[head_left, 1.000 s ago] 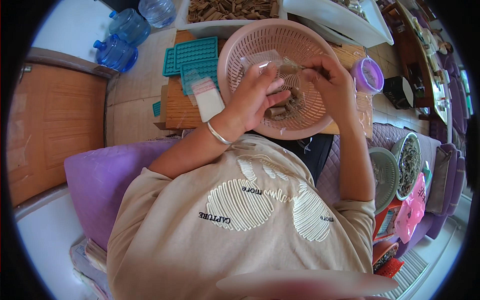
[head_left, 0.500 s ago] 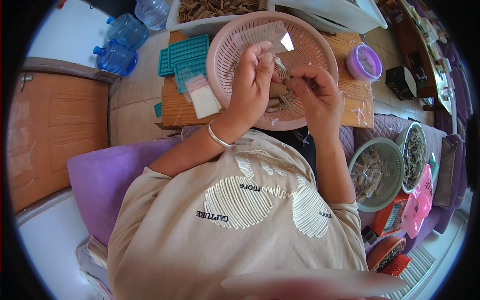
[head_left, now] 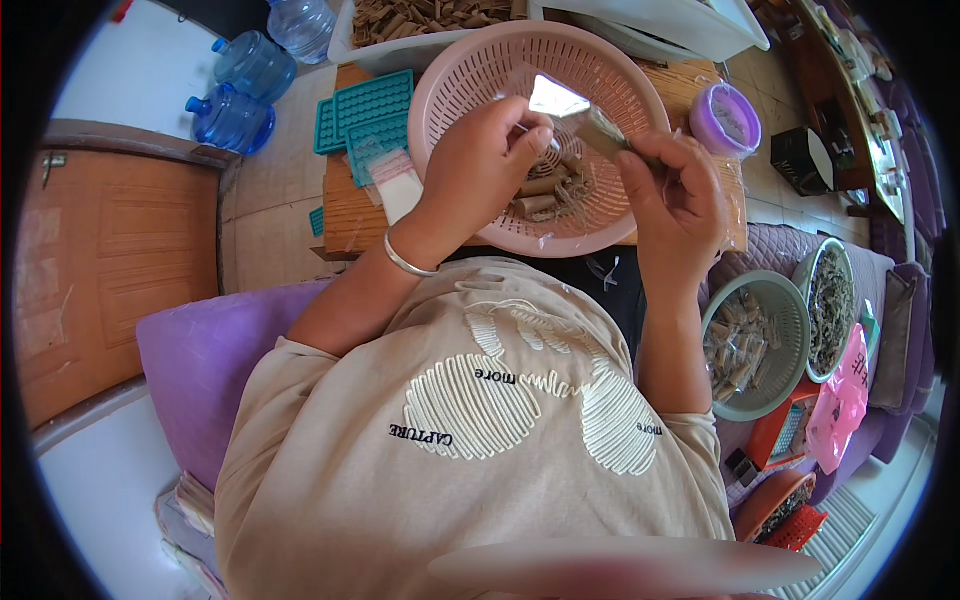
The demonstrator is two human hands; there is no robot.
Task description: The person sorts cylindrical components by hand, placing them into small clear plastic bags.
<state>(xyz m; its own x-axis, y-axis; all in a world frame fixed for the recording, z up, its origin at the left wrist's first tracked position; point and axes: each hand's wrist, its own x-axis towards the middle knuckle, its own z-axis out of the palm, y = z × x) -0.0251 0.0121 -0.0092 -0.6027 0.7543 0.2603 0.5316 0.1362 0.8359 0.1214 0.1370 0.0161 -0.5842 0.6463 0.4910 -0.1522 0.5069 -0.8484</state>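
Right fingers, grasping brown roll, best pinched lightly against crushing; left fingers, seemingly gripping clear bag just beyond them, best drawn taut; beneath the fingers, loose rolls; around these, pink basket.

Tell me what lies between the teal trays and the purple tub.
In the head view, the pink colander stands between the teal trays and the purple tub, holding brown rolls; left hand and right hand are partly over it.
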